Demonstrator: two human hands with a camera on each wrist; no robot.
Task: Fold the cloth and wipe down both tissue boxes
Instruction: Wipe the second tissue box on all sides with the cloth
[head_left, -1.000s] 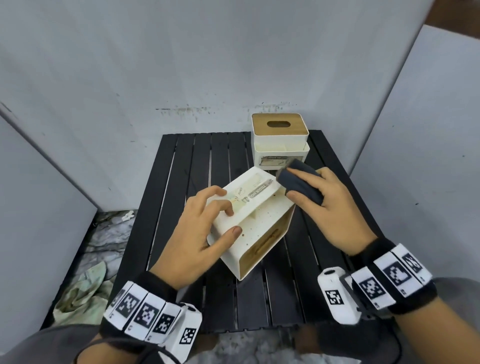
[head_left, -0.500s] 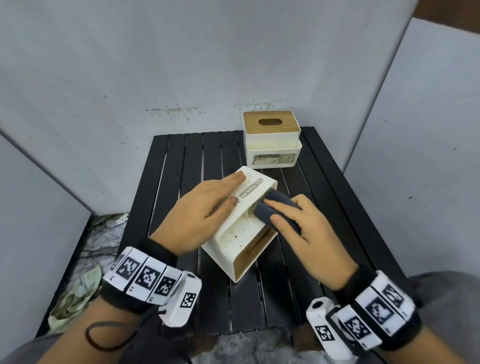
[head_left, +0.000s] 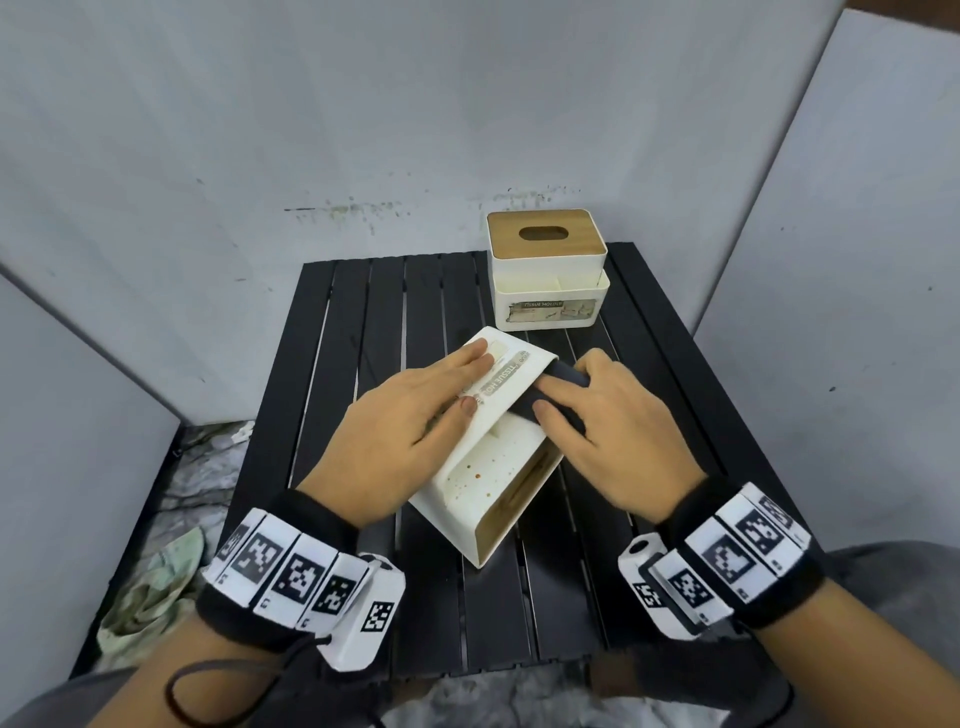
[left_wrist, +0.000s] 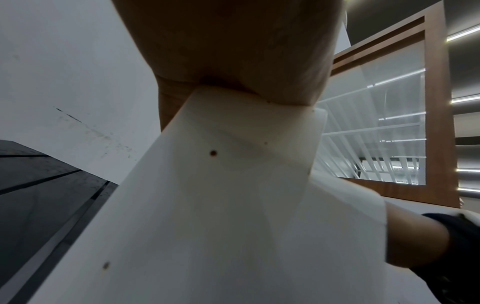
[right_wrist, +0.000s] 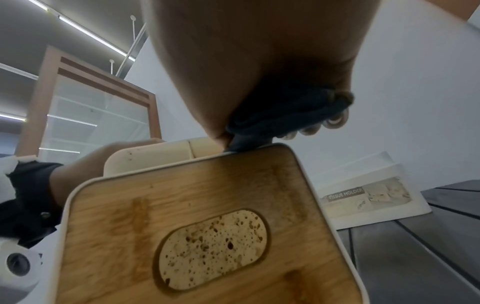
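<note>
- White plastic tissue box with wooden lid (head_left: 483, 483) lies tipped on its side at mid black slatted desk (head_left: 363, 312).
- Left hand (head_left: 410, 431) — fingers straight, pressing flat on the box.
- Right hand (head_left: 608, 436) — fingers grasping the folded dark grey cloth (head_left: 558, 379), apparently against the box's upper edge.
- Second white tissue box (head_left: 548, 275) stands upright at the desk's far edge.

Grey panel walls (head_left: 363, 130) box in black slatted table (head_left: 363, 322), scuffs mid-frame. Lower left: marbled floor (head_left: 208, 457), crumpled rag (head_left: 150, 587). Wrist views: wood-framed glass shelving (left_wrist: 389, 123), ceiling strip lights (right_wrist: 85, 33) upper frame.
</note>
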